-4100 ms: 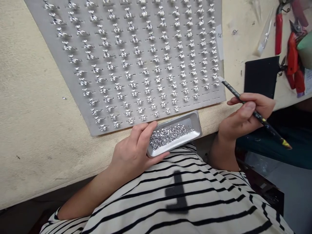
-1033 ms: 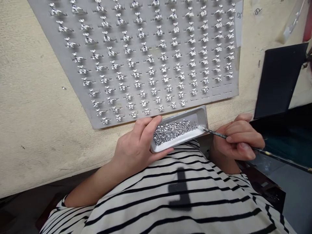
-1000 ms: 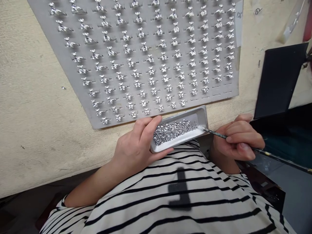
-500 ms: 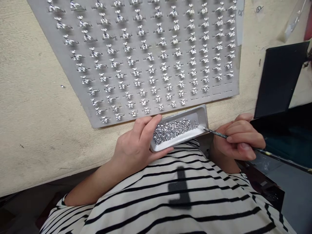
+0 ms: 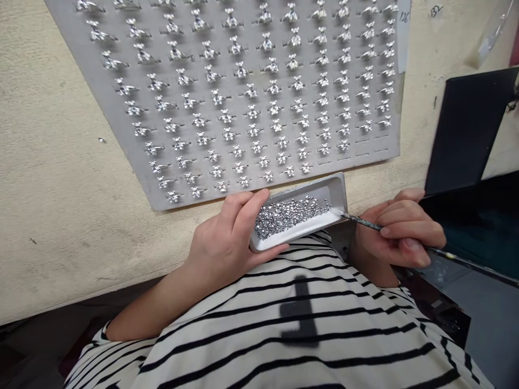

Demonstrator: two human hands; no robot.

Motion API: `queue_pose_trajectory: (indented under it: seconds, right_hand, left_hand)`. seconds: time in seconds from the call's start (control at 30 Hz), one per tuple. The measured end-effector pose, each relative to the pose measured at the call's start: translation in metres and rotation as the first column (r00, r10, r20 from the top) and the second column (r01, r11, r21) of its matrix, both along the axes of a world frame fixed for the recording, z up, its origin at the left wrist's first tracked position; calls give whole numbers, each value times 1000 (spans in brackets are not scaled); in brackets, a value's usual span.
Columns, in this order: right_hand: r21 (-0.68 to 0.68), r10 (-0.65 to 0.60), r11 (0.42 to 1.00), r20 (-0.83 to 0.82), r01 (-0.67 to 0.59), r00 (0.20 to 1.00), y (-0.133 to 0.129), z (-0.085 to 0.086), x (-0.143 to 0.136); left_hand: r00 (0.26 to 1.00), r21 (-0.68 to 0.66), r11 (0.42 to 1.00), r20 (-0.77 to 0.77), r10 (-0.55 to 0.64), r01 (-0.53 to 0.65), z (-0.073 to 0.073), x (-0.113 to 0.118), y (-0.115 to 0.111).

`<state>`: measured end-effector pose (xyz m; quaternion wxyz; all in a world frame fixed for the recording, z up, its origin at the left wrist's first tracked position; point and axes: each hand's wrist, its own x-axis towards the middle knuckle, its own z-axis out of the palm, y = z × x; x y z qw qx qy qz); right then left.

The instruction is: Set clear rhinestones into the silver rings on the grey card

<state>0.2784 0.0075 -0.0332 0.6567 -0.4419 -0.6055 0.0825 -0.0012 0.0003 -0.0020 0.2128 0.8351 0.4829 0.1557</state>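
My left hand (image 5: 227, 235) grips the left end of a small white tray (image 5: 339, 190), thumb and fingers on its opposite long sides. Many tiny shiny rhinestones (image 5: 284, 216) lie inside, heaped toward the left end. In my right hand (image 5: 401, 229) is a thin paintbrush (image 5: 360, 220) with a dark, paint-flecked handle, held in closed fingers. Its tip meets the tray's right end, near the rim; whether a stone clings to it is too small to tell. Just beyond the tray lies a grey display board (image 5: 138, 156) with rows of silvery bear-shaped rings (image 5: 251, 112) standing in slits.
The board rests on a cream-coloured table (image 5: 60, 216), whose near edge runs below my hands. A dark flat panel (image 5: 466, 129) lies at the right. A clear plastic bag (image 5: 488, 40) is at the upper right. One small shiny piece (image 5: 101, 140) sits left of the board.
The view has shifted slightly. Both hands keep their hold, and the brush tip stays at the tray's right end, with my right hand barely moved to the right.
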Motion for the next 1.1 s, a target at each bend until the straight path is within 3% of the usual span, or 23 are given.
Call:
queue_pose_trajectory:
  seconds: [0.17, 0.33, 0.6, 0.83, 1.1]
  right_hand:
    - [0, 25, 1000, 7, -25, 1000, 0, -2, 2]
    - [37, -33, 999, -46, 35, 998, 1, 1, -3]
    - [-43, -321, 947, -31, 319, 947, 31, 17, 3]
    - [-92, -358, 928, 63, 362, 932, 45, 14, 25]
    - [-103, -362, 924, 80, 369, 929, 45, 11, 29]
  left_hand:
    - [1000, -2, 1000, -4, -1, 1, 2, -1, 1]
    - [1000, 0, 1000, -10, -3, 3, 1, -1, 0]
    - [1000, 25, 1000, -2, -6, 6, 0, 0, 1]
    - [1000, 21, 1000, 1, 0, 0, -1, -2, 0]
    - [1000, 15, 1000, 11, -3, 3, 0, -1, 0]
